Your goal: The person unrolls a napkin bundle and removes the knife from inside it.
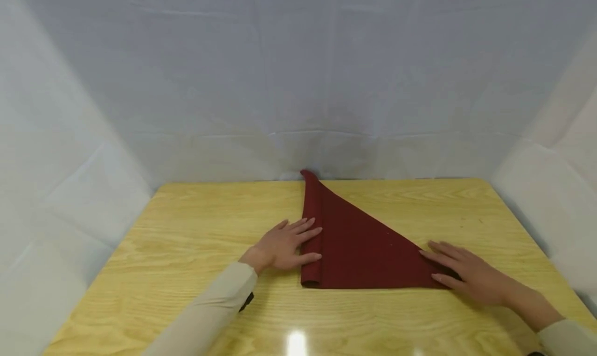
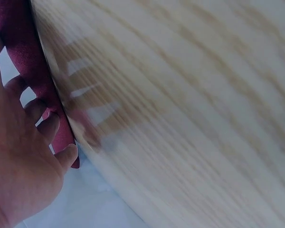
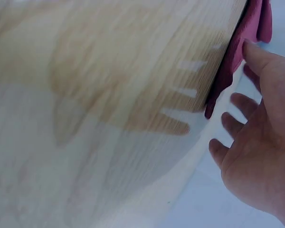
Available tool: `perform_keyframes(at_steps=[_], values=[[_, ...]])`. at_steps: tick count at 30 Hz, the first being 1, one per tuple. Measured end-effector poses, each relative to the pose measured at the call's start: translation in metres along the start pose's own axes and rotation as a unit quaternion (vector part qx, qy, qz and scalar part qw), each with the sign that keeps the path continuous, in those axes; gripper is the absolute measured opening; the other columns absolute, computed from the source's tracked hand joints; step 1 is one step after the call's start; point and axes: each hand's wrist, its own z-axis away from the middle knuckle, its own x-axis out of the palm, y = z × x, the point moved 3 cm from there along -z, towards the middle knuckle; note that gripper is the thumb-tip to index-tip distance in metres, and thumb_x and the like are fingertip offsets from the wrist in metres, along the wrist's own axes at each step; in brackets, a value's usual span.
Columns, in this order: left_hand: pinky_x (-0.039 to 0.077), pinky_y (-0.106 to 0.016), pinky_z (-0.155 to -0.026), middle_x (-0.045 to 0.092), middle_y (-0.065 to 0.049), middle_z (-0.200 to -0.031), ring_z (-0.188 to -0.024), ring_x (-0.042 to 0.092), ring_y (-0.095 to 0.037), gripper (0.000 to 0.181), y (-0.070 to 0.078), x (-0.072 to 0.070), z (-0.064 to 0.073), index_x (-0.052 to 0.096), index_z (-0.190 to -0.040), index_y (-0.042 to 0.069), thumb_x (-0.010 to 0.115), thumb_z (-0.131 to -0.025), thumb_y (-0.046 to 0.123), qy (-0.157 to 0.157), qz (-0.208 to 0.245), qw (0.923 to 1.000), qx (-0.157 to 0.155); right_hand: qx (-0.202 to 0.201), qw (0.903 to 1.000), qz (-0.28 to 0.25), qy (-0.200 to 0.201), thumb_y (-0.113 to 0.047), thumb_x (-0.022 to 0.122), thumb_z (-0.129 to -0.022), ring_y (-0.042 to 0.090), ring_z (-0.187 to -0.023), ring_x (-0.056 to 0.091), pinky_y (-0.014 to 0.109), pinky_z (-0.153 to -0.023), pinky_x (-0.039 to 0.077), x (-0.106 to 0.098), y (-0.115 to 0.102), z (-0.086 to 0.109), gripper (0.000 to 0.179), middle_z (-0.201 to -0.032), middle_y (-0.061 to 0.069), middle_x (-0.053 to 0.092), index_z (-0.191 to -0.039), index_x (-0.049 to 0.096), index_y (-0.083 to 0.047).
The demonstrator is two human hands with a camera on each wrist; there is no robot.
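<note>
A dark red cloth (image 1: pixel 368 247), roughly triangular, lies on the wooden table. Its left side is rolled into a tube, with the open end toward the near edge and a narrow tip at the back. My left hand (image 1: pixel 284 244) rests on that roll, fingers spread and fairly straight. At the cloth's pointed right corner, my right hand (image 1: pixel 475 273) touches the fabric with extended fingers and thumb. The left wrist view has the roll (image 2: pixel 57 104) beneath the fingertips. In the right wrist view, the cloth's edge (image 3: pixel 228 66) lies beside the thumb and fingers.
The pale wooden table (image 1: pixel 210 205) reaches to a light sheet wall (image 1: pixel 298 86) at the back. Similar sheets stand on the left and right sides. The cloth's far tip lies at the table's back edge, close to the wall.
</note>
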Motion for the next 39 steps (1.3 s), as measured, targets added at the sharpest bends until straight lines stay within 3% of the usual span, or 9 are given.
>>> perform_keyframes(at_steps=[2,5,9,17,23,26,28,30,39], values=[[0.014,-0.046,-0.114,0.015,0.003,-0.158,-0.143,0.014,-0.015,0.074,0.001,-0.001,0.0,0.024,-0.153,0.028,0.03,-0.092,0.07,0.0,-0.001,1.0,-0.001,-0.001,1.0,-0.004,-0.004,-0.03,0.056,-0.098,0.041,-0.131,0.035,0.052,-0.099,0.034,0.001,-0.002,-0.003,0.05,-0.147,0.013,0.038,-0.145,0.045,-0.02],[0.014,-0.046,-0.114,0.016,0.001,-0.158,-0.143,0.015,-0.016,0.074,0.003,-0.001,-0.002,0.025,-0.153,0.027,0.031,-0.093,0.069,0.001,-0.003,1.0,0.001,-0.013,0.9999,-0.01,-0.002,-0.029,0.056,-0.098,0.035,-0.135,0.032,0.029,-0.111,0.019,0.003,-0.004,-0.002,0.049,-0.148,0.012,0.038,-0.145,0.045,-0.018],[0.013,-0.047,-0.114,0.017,0.001,-0.158,-0.143,0.015,-0.016,0.074,0.006,-0.001,-0.006,0.025,-0.153,0.027,0.031,-0.092,0.069,0.0,-0.006,0.9999,0.009,-0.033,0.9993,-0.002,0.016,-0.023,0.057,-0.098,0.021,-0.139,0.026,0.006,-0.103,0.002,0.006,-0.003,0.005,0.047,-0.149,0.01,0.037,-0.143,0.047,-0.015],[0.014,-0.044,-0.114,0.023,-0.001,-0.156,-0.143,0.018,-0.017,0.068,0.013,-0.011,-0.016,0.028,-0.152,0.028,0.03,-0.095,0.065,0.045,0.009,0.9988,0.015,-0.03,0.999,0.009,0.033,-0.02,0.057,-0.097,0.027,-0.138,0.028,0.007,-0.103,0.001,0.008,-0.004,0.012,0.047,-0.149,0.01,0.037,-0.143,0.047,-0.014],[0.013,-0.043,-0.115,0.022,-0.002,-0.156,-0.143,0.015,-0.018,0.064,0.031,-0.009,-0.025,0.028,-0.152,0.027,0.032,-0.097,0.061,0.031,-0.007,0.9979,0.056,-0.023,0.9992,0.01,0.03,-0.02,0.056,-0.098,0.033,-0.136,0.031,0.008,-0.103,0.0,0.009,-0.005,0.015,0.046,-0.148,0.013,0.037,-0.143,0.047,-0.014],[0.012,-0.043,-0.115,0.024,-0.001,-0.156,-0.143,0.015,-0.017,0.063,0.038,-0.006,-0.025,0.029,-0.151,0.027,0.033,-0.098,0.059,0.024,-0.015,0.9975,0.065,-0.017,0.9994,0.014,0.026,-0.02,0.055,-0.098,0.036,-0.135,0.032,0.024,-0.111,0.012,0.01,-0.005,0.012,0.046,-0.148,0.013,0.037,-0.143,0.047,-0.015],[0.011,-0.043,-0.115,0.025,0.0,-0.155,-0.143,0.014,-0.017,0.063,0.04,-0.002,-0.024,0.031,-0.151,0.027,0.033,-0.098,0.06,0.019,-0.017,0.9976,0.065,-0.013,0.9997,0.006,0.022,-0.021,0.055,-0.098,0.038,-0.134,0.032,0.03,-0.111,0.016,0.012,-0.004,0.01,0.046,-0.148,0.014,0.037,-0.143,0.046,-0.015],[0.011,-0.044,-0.115,0.026,0.001,-0.155,-0.144,0.014,-0.017,0.063,0.039,0.002,-0.021,0.033,-0.15,0.026,0.035,-0.097,0.06,0.012,-0.027,0.9977,0.061,-0.009,0.9998,-0.003,0.015,-0.021,0.054,-0.099,0.04,-0.134,0.032,0.045,-0.108,0.023,0.014,-0.004,0.007,0.046,-0.149,0.015,0.036,-0.144,0.046,-0.015],[0.012,-0.048,-0.114,0.031,0.003,-0.153,-0.143,0.018,-0.016,0.061,0.026,0.001,-0.011,0.039,-0.148,0.027,0.042,-0.096,0.057,-0.013,-0.081,0.9961,0.032,-0.027,0.9991,-0.025,0.022,-0.017,0.056,-0.098,0.041,-0.134,0.03,0.053,-0.106,0.023,0.015,-0.006,-0.001,0.046,-0.15,0.013,0.034,-0.143,0.047,-0.014]])
